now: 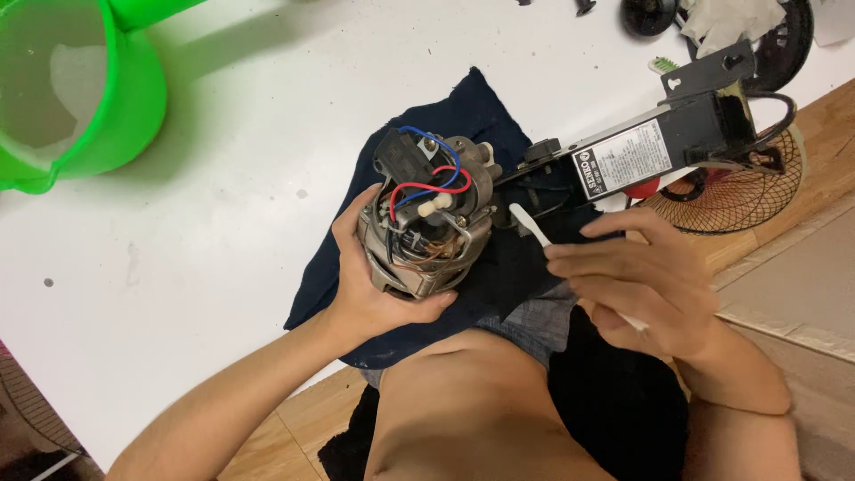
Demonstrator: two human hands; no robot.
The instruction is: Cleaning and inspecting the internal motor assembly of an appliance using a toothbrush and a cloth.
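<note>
Head view shows you a white tabletop (232, 178) with a few dark specks, and past its near edge a floor of orange-brown tiles (303, 414). At 10 o'clock stands a bright green plastic bucket (85, 98). A dark navy cloth (499, 276) is spread across the middle of the table, hanging over the near edge toward your lap. At 2 o'clock a round fan grille (739, 191) lies half off the table, with a black bracket and a long black housing (663, 142) bearing a white label stretched across it.

The fan motor (427, 223) sits on the cloth at the centre of the frame. It is a stubby grey metal body with copper windings showing at its open end, red and blue wires looping over the top, a black block at its 11 o'clock corner and small white plastic connectors. The long black housing reaches it from 2 o'clock.

Your left hand (374, 285) cups the motor from 7 o'clock, fingers wrapped around its casing, thumb under it. Your right hand (650, 285), at 4 o'clock from the motor, pinches a slim white stick (539, 233) whose tip points at the motor without touching it.
</note>
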